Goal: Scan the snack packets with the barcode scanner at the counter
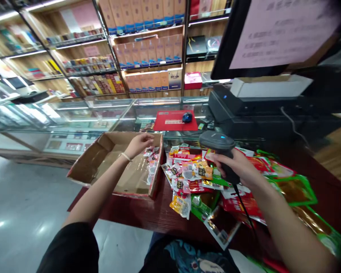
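Observation:
My right hand is wrapped round the handle of a black barcode scanner, its head with a blue light held over a heap of snack packets on the dark red counter. My left hand reaches over an open cardboard box at the counter's left end, fingers curled together just above several small packets lying against the box's right wall. Whether those fingers hold a packet is not clear. The scanner's cable trails down toward me.
A black monitor with a pink paper on it stands above a black printer at the right. Behind lie glass display cases, a red mouse pad with a blue mouse, and shelves of boxed goods. Large green-edged packets lie at the right.

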{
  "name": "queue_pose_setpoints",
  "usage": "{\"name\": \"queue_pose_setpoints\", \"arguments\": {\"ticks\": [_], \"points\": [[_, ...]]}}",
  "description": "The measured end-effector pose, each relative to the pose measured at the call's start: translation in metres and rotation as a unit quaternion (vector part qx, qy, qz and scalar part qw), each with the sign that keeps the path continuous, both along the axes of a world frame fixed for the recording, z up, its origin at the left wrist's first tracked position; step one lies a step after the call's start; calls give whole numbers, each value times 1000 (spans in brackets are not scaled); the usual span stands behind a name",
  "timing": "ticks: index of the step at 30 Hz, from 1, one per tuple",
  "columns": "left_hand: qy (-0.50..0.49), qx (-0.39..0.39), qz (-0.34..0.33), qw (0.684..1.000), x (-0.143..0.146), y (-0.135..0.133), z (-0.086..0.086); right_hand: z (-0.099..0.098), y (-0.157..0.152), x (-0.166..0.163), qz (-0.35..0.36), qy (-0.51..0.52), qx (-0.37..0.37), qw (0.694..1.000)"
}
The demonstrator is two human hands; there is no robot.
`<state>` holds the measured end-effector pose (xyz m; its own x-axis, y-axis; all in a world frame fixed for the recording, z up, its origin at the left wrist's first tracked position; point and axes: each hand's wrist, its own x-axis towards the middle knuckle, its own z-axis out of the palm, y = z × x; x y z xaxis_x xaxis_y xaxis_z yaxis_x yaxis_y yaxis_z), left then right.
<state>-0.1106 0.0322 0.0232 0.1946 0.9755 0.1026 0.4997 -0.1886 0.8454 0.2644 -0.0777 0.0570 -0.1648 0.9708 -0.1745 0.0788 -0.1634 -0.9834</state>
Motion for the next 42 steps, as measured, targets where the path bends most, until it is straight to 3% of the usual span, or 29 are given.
{"name": "queue_pose_setpoints", "arguments": {"ticks": [4,10,14,18,23,27,33,38,42], "points": [[-14,-36,37,999,-31,-8,-10,-4,17,-32,26,10,-4,1000],[-12,-74,15,997,-50,-9,-31,-10,34,-69,56,-8,-11,998],[127,-57,-28,990,-42,-9,-61,-9,36,-82,52,-17,-25,998],[299,-35,-122,946,-26,-17,-92,-8,34,-87,51,-18,-33,998],[393,16,-171,904,-16,-25,-110,-13,32,-83,58,-6,-30,998],[414,-74,-154,894,-13,-19,-108,-13,30,-78,58,-4,-32,998],[265,-164,-60,948,-20,-11,-91,-13,26,-67,60,-10,-20,998],[152,-153,24,976,-34,-3,-62,-14,23,-61,56,6,-7,998],[-73,-157,65,983,-34,-2,-29,-8,20,-58,56,-4,18,998]]}}
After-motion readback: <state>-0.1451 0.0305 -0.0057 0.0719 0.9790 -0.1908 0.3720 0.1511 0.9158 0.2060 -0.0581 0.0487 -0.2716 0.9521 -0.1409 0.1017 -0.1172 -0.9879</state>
